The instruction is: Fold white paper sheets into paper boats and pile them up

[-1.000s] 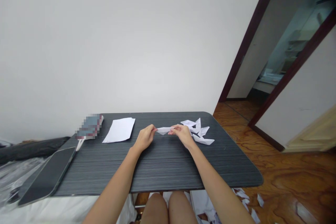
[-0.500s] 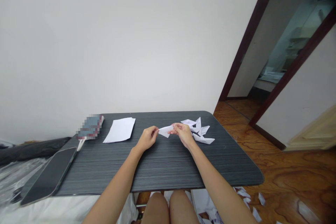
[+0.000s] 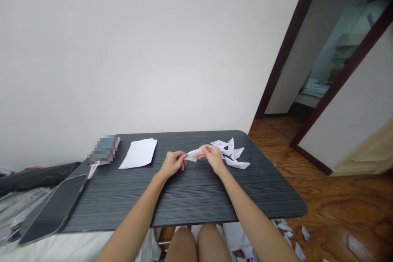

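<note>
Far left of your left hand (image 3: 174,164), you see a flat, dark screen (image 3: 57,208) and a blurry blue-gray thing (image 3: 103,149). Far right of your right hand (image 3: 213,157) are a dark red door frame (image 3: 288,43) and brown floor (image 3: 337,202).

A dark table (image 3: 196,198) bears white sheets (image 3: 138,153); folded papers (image 3: 237,164); a tablet (image 3: 57,206).

A plain white wall (image 3: 168,49) rises behind the dark, streaked counter (image 3: 190,196). To the right, a dark red door frame (image 3: 286,49) borders glossy, brown wood-grain floor (image 3: 331,202).
</note>
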### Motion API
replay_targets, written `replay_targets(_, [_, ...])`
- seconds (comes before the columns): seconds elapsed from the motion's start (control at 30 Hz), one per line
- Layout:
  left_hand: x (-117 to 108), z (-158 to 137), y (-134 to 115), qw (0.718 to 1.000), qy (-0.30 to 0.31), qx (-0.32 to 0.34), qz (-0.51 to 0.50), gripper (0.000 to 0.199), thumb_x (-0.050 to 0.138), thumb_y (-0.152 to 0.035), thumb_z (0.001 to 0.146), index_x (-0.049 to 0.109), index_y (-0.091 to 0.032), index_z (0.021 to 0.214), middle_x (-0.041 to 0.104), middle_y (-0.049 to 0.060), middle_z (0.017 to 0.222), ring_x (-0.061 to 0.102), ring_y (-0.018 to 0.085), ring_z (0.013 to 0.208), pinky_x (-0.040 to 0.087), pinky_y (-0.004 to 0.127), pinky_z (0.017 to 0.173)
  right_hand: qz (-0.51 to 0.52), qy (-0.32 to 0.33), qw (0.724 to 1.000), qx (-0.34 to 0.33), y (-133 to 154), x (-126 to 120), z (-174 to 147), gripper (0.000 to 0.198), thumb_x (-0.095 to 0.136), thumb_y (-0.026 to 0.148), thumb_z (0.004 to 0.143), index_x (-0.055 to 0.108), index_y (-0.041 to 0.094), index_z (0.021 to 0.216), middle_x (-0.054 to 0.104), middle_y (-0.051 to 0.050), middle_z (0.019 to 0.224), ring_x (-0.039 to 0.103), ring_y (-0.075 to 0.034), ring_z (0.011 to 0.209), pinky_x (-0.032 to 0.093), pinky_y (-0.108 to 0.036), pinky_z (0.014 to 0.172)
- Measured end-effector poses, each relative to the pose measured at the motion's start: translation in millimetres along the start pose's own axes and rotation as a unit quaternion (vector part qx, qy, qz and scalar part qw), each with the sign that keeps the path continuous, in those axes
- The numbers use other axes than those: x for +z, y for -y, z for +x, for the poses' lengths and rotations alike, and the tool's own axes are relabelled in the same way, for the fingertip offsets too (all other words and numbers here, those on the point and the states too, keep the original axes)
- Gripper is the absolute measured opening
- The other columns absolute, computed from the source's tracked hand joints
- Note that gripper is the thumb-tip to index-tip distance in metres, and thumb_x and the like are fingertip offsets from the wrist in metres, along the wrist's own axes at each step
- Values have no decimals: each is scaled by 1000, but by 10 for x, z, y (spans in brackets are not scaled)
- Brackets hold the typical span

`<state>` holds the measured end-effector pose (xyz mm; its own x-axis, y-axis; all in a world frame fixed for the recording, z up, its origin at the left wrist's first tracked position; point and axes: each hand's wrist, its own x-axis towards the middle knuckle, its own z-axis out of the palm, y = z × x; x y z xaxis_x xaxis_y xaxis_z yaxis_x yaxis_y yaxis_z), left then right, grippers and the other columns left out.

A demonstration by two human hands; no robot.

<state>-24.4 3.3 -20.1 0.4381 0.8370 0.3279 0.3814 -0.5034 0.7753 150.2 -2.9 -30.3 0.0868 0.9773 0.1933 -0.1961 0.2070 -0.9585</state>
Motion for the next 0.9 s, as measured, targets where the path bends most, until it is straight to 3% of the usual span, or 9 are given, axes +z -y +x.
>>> replay_targets(0.17, [-15,-4,-41,999,35,-6,-6,38,41,-39,78,60,-12,98,58,0,48,52,9,37,41,19,47,-38,51,996,-69,19,86,-33,22,53,34,70,56,14,77,59,-1,62,50,-7,46,39,-20,43])
replay_targets(0.33, [14,-16,-104,997,57,23,43,39,44,-39,76,61,-11,98,56,-1,47,44,7,35,34,16,41,-71,59,995,-40,-65,190,-73,29,59,27,65,55,13,89,58,-4,76,55,-10,58,45,-22,53])
replay_targets(0.5, [29,-5,-144,994,53,56,76,34,42,-36,78,64,-12,90,56,-1,50,41,6,41,30,16,43,-161,58,983,-63,-211,148,-42,27,57,28,66,59,12,88,49,-10,100,56,-10,62,49,-25,56])
replay_targets(0.7, [57,0,-148,996,41,47,60,32,41,-32,79,64,-13,92,58,-1,51,42,6,40,33,15,44,-258,69,959,-94,-170,110,-92,20,46,19,74,61,13,84,45,-10,103,56,-10,67,50,-25,63])
replay_targets(0.9, [124,-7,-81,999,-5,41,21,32,40,-25,79,59,-14,102,58,-1,49,46,6,35,38,15,42,-397,2,908,-133,-35,178,-239,27,40,11,73,61,13,90,54,-10,90,57,-15,73,46,-28,70])
